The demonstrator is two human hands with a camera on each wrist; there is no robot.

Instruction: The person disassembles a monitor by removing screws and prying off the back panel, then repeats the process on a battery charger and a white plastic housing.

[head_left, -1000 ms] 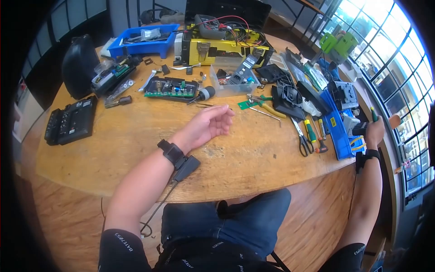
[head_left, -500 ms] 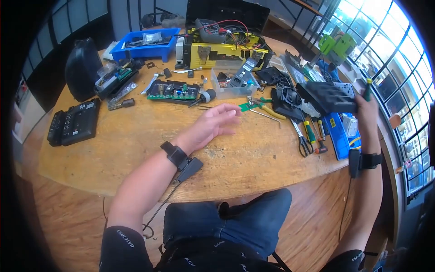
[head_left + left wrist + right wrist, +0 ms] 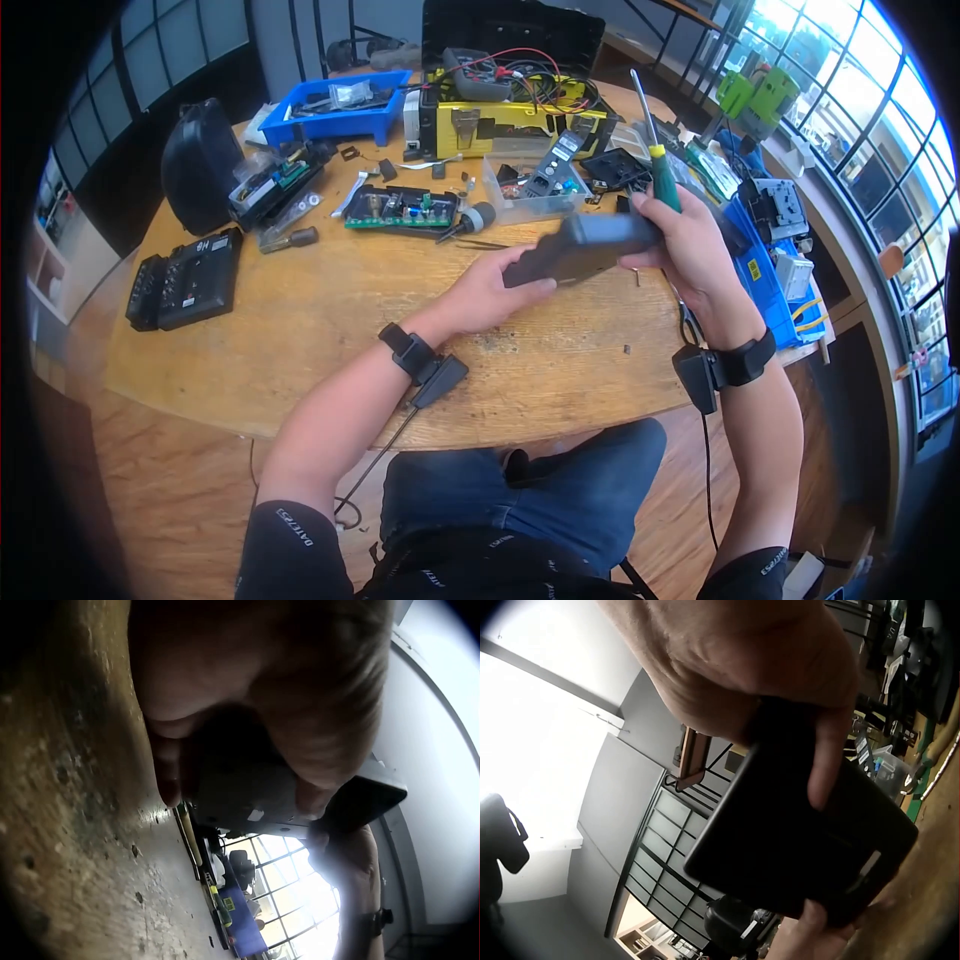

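Note:
A black plastic casing, blurred in the head view, is held above the middle of the table between both hands. My left hand grips its near-left end, thumb along one face. At the opposite end my right hand holds the casing and keeps a screwdriver with a green and yellow handle against the palm, blade pointing up. In the right wrist view the casing shows a broad dark face with a small pale label. The left wrist view has the left fingers wrapped over the casing.
A blue bin stands at the right edge. Behind lie a circuit board assembly, a clear parts box and a yellow toolbox. Another black unit rests at left, with a blue tray farther back.
My right hand has come from the blue bin at the right to the middle, bringing the black casing and the screwdriver. My left hand, empty before, now grips the casing.

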